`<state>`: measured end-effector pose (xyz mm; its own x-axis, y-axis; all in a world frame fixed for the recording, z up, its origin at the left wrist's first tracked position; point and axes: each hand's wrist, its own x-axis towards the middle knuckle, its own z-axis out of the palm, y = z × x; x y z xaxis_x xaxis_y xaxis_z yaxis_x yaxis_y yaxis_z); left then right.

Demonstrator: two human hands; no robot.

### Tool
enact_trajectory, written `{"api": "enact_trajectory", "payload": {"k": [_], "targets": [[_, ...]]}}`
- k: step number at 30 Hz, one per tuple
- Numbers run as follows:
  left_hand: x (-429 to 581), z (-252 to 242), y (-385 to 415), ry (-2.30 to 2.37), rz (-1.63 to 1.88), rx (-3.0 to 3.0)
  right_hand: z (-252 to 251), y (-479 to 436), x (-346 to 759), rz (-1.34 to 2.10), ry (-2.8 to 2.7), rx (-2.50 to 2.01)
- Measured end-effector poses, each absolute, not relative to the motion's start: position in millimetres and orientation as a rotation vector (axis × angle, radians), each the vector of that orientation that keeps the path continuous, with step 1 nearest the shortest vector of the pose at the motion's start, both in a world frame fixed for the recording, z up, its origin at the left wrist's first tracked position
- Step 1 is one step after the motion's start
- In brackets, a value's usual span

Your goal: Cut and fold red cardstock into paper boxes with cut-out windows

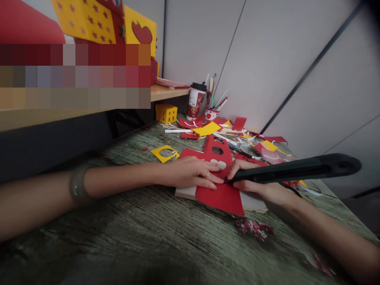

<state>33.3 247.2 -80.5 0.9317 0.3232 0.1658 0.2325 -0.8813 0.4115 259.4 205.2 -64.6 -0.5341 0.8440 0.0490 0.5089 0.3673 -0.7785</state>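
Observation:
Red paper (221,198) with cut-out shapes lies over a pale board (187,192) on the table. My left hand (191,173) rests on the paper with its fingers stretched out and spread. Closed around a long black utility knife (285,168), my right hand (246,178) is at the right side of the same paper. The tip of the knife meets the red paper just beside my left fingertips. Above the hands, the paper shows an oval hole and a pale heart-like shape.
Yellow paper with a round hole (157,152) lies left of the board. Red and yellow scraps (207,128), a tape roll (251,151), a lidded cup (196,101), a pen holder (211,114) and a yellow box (166,114) stand or lie behind. A wooden shelf (169,92) juts in at left.

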Motion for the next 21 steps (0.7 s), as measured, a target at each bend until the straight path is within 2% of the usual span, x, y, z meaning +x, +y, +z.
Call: {"api": "enact_trajectory", "payload": {"k": [21], "targets": [[33.2,-84.2,249.5,0.397,0.348,2.707,-60.2,199.9,252.4,0.940,-2.159,-1.127]]}}
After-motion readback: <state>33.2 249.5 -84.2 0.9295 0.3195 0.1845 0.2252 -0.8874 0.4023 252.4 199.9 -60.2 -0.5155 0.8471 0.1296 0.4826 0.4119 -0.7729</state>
